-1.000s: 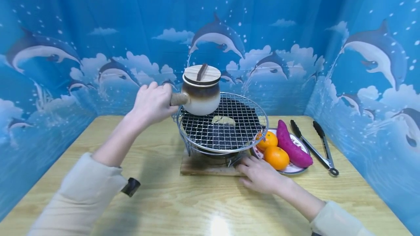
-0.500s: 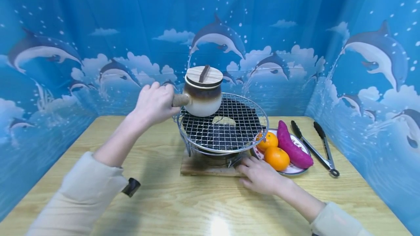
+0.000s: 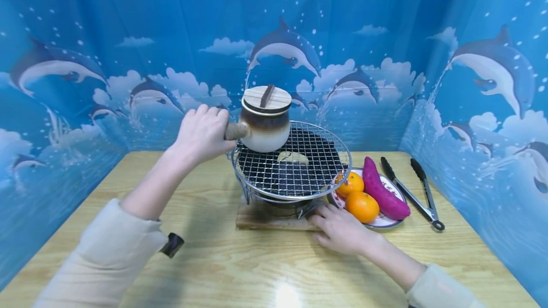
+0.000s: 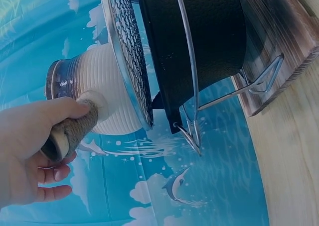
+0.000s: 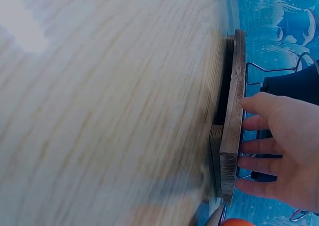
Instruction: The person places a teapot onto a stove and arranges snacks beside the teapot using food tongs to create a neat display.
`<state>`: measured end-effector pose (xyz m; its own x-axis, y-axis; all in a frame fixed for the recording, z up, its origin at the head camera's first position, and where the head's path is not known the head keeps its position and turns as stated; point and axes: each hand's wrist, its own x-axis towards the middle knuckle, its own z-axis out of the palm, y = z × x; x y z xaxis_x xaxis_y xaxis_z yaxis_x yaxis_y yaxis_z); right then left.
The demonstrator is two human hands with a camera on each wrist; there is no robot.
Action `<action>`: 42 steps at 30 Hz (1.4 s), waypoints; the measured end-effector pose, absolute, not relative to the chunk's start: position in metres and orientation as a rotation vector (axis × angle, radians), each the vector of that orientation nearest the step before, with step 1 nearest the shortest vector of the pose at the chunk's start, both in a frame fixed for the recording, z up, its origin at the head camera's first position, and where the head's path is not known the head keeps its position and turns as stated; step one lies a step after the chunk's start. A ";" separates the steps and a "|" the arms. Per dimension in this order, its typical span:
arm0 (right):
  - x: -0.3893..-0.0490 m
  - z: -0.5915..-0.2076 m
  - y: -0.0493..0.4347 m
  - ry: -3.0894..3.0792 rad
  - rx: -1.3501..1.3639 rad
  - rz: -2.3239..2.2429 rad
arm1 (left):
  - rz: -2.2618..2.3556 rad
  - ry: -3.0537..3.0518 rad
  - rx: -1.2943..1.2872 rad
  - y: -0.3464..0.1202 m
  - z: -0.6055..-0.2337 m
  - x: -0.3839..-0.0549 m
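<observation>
My left hand (image 3: 202, 133) grips the rope-wrapped side handle (image 4: 75, 129) of a brown-and-cream clay pot (image 3: 266, 133). A pale wooden lid (image 3: 276, 100) with a dark bar covers the pot. In the left wrist view, the pot's base meets the wire mesh grill (image 4: 130, 52); the thumb lies along the handle and the fingers curl below. The round grill sits over a black stove (image 4: 204, 42) on a wooden board (image 3: 269, 223). At the board's right end, my right hand (image 3: 340, 229) rests with its fingers fairly straight, touching the wood (image 5: 234, 101).
Right of the stove, a patterned plate (image 3: 383, 225) holds two oranges (image 3: 361, 206) and a purple sweet potato (image 3: 381, 191). Black-tipped tongs (image 3: 413, 198) lie spread beyond it. A dolphin-printed curtain (image 3: 171, 23) surrounds the wooden table (image 3: 239, 265) at the back and sides.
Early on, my left hand and the pot shifted slightly to the right on the grill; over the last half second they hold still. My right hand stays at the board.
</observation>
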<state>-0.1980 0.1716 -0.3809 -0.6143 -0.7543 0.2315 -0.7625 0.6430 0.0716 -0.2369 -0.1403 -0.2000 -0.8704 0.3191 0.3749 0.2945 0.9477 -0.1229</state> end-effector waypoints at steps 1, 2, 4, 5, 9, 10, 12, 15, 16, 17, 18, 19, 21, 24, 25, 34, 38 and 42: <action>-0.198 -0.380 0.172 -2.630 1.232 0.053 | 0.085 -2.700 -0.447 -0.140 -0.200 -0.237; -0.198 -0.380 0.172 -2.634 1.231 0.054 | 0.081 -2.695 -0.452 -0.141 -0.200 -0.237; -0.198 -0.379 0.172 -2.643 1.231 0.057 | 0.071 -2.684 -0.464 -0.141 -0.200 -0.236; -0.198 -0.379 0.172 -2.643 1.234 0.057 | 0.061 -2.676 -0.472 -0.141 -0.201 -0.235; -0.198 -0.378 0.172 -2.640 1.243 0.052 | 0.021 -2.597 -0.532 -0.143 -0.203 -0.230; -0.198 -0.378 0.172 -2.640 1.245 0.050 | 0.009 -2.570 -0.550 -0.143 -0.204 -0.228; -0.198 -0.378 0.172 -2.638 1.246 0.049 | -0.012 -2.514 -0.587 -0.144 -0.207 -0.225; -0.198 -0.378 0.172 -2.639 1.246 0.043 | -0.032 -2.437 -0.626 -0.145 -0.211 -0.220; -0.197 -0.378 0.172 -2.641 1.245 0.041 | -0.032 -2.415 -0.636 -0.146 -0.212 -0.219; -0.197 -0.378 0.172 -2.644 1.246 0.036 | -0.031 -2.396 -0.645 -0.146 -0.213 -0.218; -0.197 -0.378 0.172 -2.645 1.247 0.031 | -0.028 -2.377 -0.652 -0.146 -0.214 -0.217; -0.197 -0.377 0.172 -2.646 1.248 0.028 | -0.020 -2.358 -0.660 -0.147 -0.215 -0.216; -0.197 -0.377 0.172 -2.649 1.250 0.022 | -0.007 -2.324 -0.675 -0.147 -0.217 -0.214; -0.196 -0.376 0.171 -2.653 1.252 0.017 | -0.003 -2.268 -0.705 -0.148 -0.219 -0.212; -0.196 -0.375 0.171 -2.655 1.252 0.016 | -0.002 -2.245 -0.716 -0.148 -0.219 -0.211; -0.196 -0.375 0.171 -2.663 1.246 0.017 | -0.018 -2.069 -0.818 -0.145 -0.222 -0.198; -0.196 -0.374 0.171 -2.672 1.249 0.019 | -0.008 -2.043 -0.849 -0.144 -0.223 -0.190; -0.196 -0.374 0.171 -2.686 1.249 0.021 | 0.016 -2.021 -0.886 -0.143 -0.229 -0.184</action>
<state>-0.1958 0.1711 -0.3741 -0.6313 -0.7572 0.1676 -0.7598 0.6472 0.0622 -0.1840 -0.1432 -0.2294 -0.3374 0.5920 0.7319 0.5801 0.7431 -0.3336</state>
